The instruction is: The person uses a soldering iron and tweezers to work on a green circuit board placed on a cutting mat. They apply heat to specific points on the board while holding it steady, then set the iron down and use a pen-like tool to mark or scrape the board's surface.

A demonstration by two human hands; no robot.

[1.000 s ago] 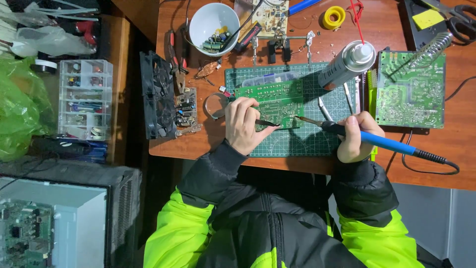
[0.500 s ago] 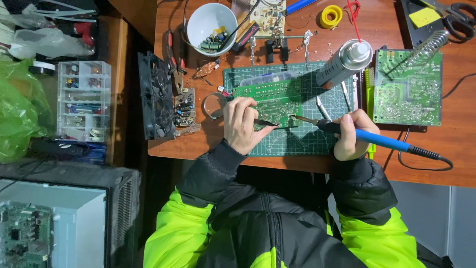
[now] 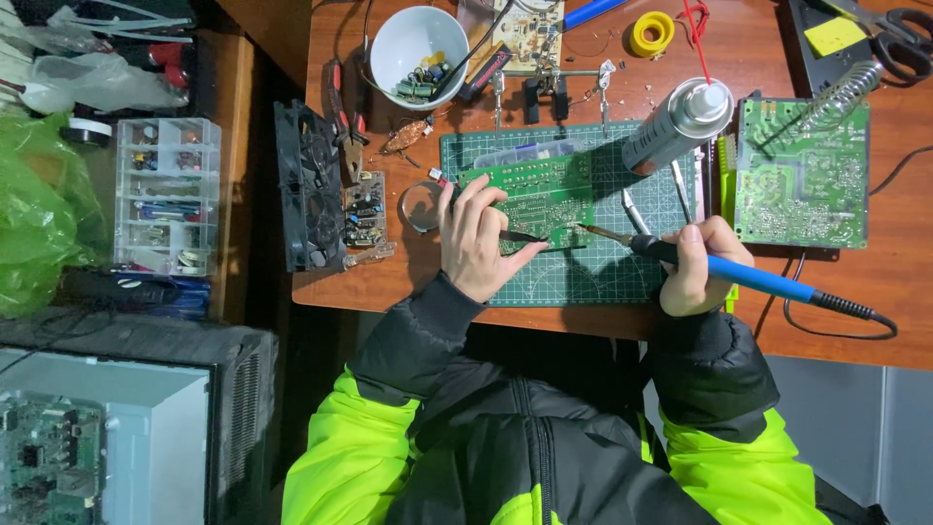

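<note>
A green circuit board point(image 3: 530, 199) lies a little above the middle of the frame on a green cutting mat point(image 3: 583, 277). The left hand point(image 3: 476, 238) rests on the board's left edge, its fingers pinched together on thin dark tweezers point(image 3: 520, 235) that point right over the board's lower edge. The right hand point(image 3: 695, 267), at centre right, is wrapped tight around the blue handle of a soldering iron point(image 3: 739, 277), whose tip reaches left to the board's lower right corner.

Just right of the board stands a silver spray can point(image 3: 675, 126), tilted over the mat's upper right, with a few slim metal tools beside it. Further right lies a second green circuit board point(image 3: 802, 180). At the top of the frame sit a white bowl point(image 3: 389, 39) of small parts and a yellow tape roll point(image 3: 651, 32); scissors point(image 3: 899, 34) lie in the upper right corner. A black fan point(image 3: 306, 185) stands at the desk's left edge, and a clear parts organiser point(image 3: 165, 194) sits further left.
</note>
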